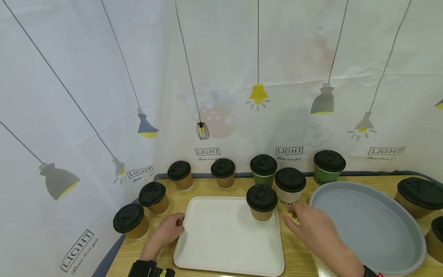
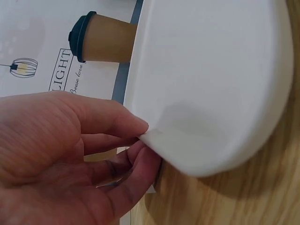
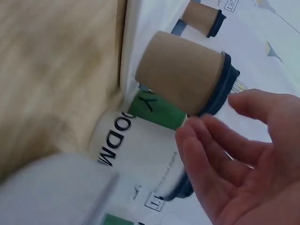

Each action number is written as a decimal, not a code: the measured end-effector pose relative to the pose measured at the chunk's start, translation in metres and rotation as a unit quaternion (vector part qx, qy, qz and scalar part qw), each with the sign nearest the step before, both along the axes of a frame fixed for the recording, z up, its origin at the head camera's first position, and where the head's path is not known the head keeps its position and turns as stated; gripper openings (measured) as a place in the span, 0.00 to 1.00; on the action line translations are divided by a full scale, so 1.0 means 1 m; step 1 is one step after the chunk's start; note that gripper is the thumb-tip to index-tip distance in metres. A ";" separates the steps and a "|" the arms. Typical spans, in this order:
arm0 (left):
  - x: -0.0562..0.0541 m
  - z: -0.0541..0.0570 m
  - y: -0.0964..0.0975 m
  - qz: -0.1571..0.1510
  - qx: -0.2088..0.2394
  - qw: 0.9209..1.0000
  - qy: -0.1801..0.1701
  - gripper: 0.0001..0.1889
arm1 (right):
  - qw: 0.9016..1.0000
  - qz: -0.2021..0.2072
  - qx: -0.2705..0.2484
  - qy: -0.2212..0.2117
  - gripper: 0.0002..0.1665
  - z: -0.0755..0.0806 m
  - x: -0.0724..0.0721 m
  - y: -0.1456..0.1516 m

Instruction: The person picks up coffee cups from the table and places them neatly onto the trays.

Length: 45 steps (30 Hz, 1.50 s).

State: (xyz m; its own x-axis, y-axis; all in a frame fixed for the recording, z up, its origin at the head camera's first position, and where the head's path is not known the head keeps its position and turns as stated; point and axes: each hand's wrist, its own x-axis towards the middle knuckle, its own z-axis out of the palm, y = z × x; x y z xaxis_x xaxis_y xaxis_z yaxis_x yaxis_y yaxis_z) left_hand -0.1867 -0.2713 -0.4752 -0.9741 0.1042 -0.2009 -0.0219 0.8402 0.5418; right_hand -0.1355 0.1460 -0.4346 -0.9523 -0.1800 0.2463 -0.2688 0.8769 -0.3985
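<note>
A white rectangular tray (image 1: 228, 238) lies on the wooden table, and my left hand (image 1: 167, 231) pinches its left rim between thumb and fingers, as the left wrist view shows (image 2: 93, 154). On the tray's far right corner stands a brown paper cup (image 1: 262, 214) with a black lid. My right hand (image 1: 313, 227) is just right of the tray, its fingers loosely bent and holding nothing. In the right wrist view the fingertips are close to the brown cup's (image 3: 180, 72) lid. A white cup with black lettering (image 3: 136, 140) stands just behind that hand.
A round grey tray (image 1: 367, 227) lies at the right. Green cups (image 1: 327, 175) stand behind, near the printed backdrop. Brown lidded cups (image 1: 159, 206) line the left and back, and more (image 1: 417, 198) stand at the right edge.
</note>
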 end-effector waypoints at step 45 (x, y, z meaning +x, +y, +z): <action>0.042 0.009 -0.067 0.350 0.157 0.850 0.361 0.64 | 0.978 0.009 0.034 -0.204 0.23 -0.036 0.005 -0.018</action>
State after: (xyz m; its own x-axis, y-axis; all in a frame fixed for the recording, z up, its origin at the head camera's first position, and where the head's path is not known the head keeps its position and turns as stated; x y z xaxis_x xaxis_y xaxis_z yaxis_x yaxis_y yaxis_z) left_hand -0.1449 -0.3385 -0.4658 -0.6774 -0.6137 0.4055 -0.0237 0.5692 0.8219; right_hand -0.1307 0.1283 -0.4703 -0.9654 -0.2005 -0.1666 -0.1153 0.9016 -0.4170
